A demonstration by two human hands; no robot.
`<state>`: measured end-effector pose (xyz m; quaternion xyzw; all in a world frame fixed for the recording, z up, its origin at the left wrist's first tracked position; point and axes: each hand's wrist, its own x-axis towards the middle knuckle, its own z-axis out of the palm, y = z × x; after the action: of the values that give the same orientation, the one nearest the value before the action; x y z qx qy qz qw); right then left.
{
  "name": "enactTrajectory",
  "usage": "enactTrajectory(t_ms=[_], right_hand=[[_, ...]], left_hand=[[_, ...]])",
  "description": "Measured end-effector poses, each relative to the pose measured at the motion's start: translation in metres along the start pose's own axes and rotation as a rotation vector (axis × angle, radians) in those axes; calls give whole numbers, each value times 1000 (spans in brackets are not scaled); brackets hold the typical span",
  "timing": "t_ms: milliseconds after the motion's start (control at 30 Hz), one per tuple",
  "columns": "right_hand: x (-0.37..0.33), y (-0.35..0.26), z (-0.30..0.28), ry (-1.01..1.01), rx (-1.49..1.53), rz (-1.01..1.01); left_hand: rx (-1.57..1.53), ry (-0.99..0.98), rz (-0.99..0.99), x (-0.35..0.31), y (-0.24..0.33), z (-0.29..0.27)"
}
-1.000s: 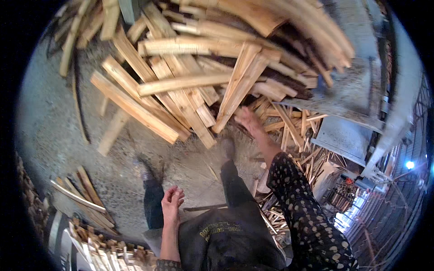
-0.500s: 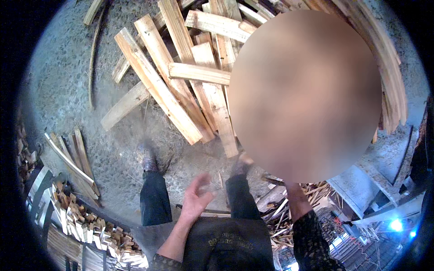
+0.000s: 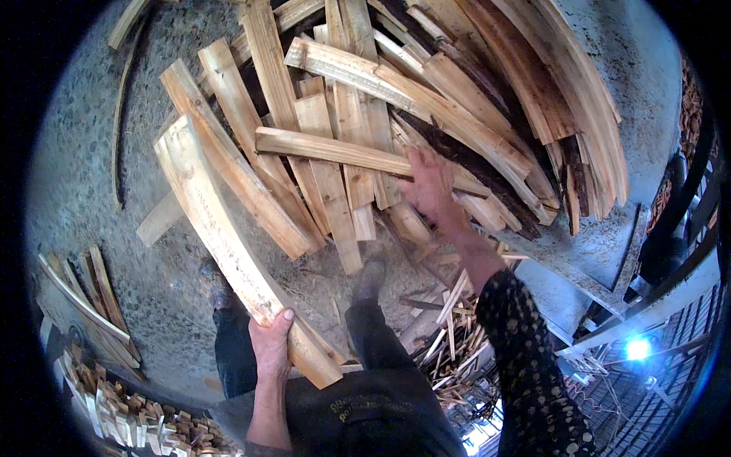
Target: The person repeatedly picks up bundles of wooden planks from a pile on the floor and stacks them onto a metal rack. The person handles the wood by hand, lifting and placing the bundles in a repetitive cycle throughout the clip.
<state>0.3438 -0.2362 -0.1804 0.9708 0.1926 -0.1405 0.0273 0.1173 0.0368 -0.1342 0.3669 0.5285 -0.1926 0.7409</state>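
We see one patch of print: yellowish lettering (image 3: 373,408) on the dark apron (image 3: 324,428) at the lower edge of the head view, set in two slightly slanting rows. The characters are small, faint and blurred, so we cannot make out any word or number; we can read nothing elsewhere.

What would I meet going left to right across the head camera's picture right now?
A small bunch of planks on the floor → the left hand, its grip around a pale plank → the right hand → its dark patterned sleeve → a bright light.
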Motion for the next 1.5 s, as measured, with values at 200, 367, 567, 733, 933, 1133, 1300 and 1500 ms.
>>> enactTrajectory(t_ms=[200, 367, 567, 733, 933, 1133, 1300, 1500], right_hand=[[-72, 15, -10, -365, 158, 38], [-345, 113, -83, -1004, 104, 648], [-268, 65, 11, -486, 527, 462], [-60, 0, 73, -19, 1175, 497], [-36, -54, 82, -60, 1125, 559], [-104, -130, 74, -345, 994, 325], [-26, -62, -13, 111, 431, -88], [28, 0, -37, -130, -13, -214]], left_hand=[[212, 20, 41, 15, 4, -8], [378, 155, 180, 14, 8, -6], [502, 145, 259, 19, 14, 2], [542, 192, 346, 40, 4, -13], [507, 185, 419, 117, 14, 0], [782, 231, 497, 152, 55, 37], [948, 229, 517, 167, 46, 10], [799, 175, 571, 157, 34, 5]])
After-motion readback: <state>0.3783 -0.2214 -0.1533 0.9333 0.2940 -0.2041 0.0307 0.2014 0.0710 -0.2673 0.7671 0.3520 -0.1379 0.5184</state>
